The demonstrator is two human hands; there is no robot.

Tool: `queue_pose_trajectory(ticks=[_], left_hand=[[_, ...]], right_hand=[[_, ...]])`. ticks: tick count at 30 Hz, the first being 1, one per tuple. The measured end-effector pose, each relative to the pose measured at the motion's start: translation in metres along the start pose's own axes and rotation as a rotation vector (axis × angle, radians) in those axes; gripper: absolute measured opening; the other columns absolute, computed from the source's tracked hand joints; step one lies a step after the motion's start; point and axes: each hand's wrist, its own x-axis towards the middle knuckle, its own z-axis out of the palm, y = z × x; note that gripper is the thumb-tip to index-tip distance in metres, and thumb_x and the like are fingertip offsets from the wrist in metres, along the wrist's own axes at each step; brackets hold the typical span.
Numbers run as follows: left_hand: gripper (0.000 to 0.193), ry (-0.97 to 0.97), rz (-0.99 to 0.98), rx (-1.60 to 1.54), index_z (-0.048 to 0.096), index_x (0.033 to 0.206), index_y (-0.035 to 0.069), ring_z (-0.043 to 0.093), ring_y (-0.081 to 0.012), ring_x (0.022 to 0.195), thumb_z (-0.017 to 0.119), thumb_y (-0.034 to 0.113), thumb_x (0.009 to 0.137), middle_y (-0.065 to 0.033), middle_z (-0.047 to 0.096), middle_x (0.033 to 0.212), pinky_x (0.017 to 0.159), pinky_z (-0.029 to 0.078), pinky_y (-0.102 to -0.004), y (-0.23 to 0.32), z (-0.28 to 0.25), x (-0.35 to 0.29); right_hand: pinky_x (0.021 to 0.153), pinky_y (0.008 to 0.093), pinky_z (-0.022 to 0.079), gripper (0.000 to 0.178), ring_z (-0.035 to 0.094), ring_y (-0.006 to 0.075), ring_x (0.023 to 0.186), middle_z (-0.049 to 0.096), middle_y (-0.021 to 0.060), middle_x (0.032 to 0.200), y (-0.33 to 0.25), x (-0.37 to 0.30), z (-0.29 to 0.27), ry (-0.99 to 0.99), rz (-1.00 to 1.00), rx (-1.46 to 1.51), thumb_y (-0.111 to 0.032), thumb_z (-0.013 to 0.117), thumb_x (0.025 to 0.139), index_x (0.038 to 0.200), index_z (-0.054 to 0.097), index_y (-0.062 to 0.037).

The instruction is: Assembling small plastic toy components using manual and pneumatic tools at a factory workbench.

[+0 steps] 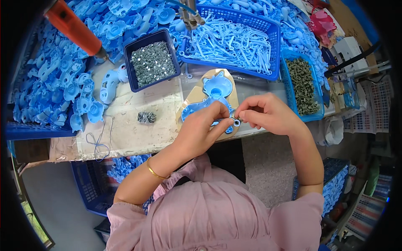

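My left hand point(204, 127) pinches a small light-blue plastic link with a ring end point(236, 123) between thumb and fingers. Its ring pokes out toward my right hand point(270, 113), whose thumb and fingertips are closed right beside it. Whatever those fingertips hold is too small or hidden to name. Beneath both hands lies a tan board point(193, 97) on the table. A light-blue plastic toy shell point(218, 86) is set in it, its lower part partly covered by my left hand.
A navy bin point(128, 62) holds screws; a blue basket point(234, 70) holds plastic links. At right, a blue tray point(320, 102) contains small brownish metal parts. An orange power screwdriver point(75, 28) hangs at upper left near heaped blue shells point(63, 83). A screw clump point(146, 117) lies near thread point(99, 144).
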Motion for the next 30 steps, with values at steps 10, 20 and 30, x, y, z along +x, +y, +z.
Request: queue_pose_trajectory(ticks=[10, 20, 30], left_hand=[[0.019, -0.092, -0.186, -0.155, 0.066, 0.101, 0.004, 0.064, -0.0224, 0.067, 0.064, 0.022, 0.097, -0.0097, 0.067, 0.078, 0.064, 0.050, -0.0350, -0.001, -0.011, -0.004], [0.050, 0.183, 0.140, 0.592, 0.060, 0.117, 0.009, 0.054, -0.0337, 0.099, 0.082, 0.022, 0.074, -0.0099, 0.062, 0.108, 0.085, 0.045, -0.0426, -0.027, -0.041, -0.019], [0.030, 0.222, 0.077, 0.656, 0.065, 0.099, 0.008, 0.056, -0.0304, 0.091, 0.078, 0.017, 0.074, -0.0073, 0.062, 0.101, 0.078, 0.046, -0.0410, -0.036, -0.035, -0.015]], right_hand=[[0.069, 0.0235, 0.047, 0.014, 0.059, 0.0055, 0.079, 0.065, -0.0008, 0.092, 0.009, 0.008, 0.012, -0.071, -0.233, 0.076, -0.009, 0.067, 0.095, 0.107, 0.069, -0.0025], [0.067, 0.0199, 0.042, 0.026, 0.056, 0.0021, 0.081, 0.066, -0.0015, 0.091, 0.032, 0.039, 0.020, 0.171, -0.172, -0.086, -0.009, 0.073, 0.088, 0.111, 0.062, -0.0054], [0.061, 0.0211, 0.042, 0.020, 0.052, 0.0009, 0.072, 0.064, -0.0003, 0.083, 0.027, 0.057, 0.030, 0.240, -0.069, -0.176, -0.002, 0.074, 0.085, 0.100, 0.060, -0.0019]])
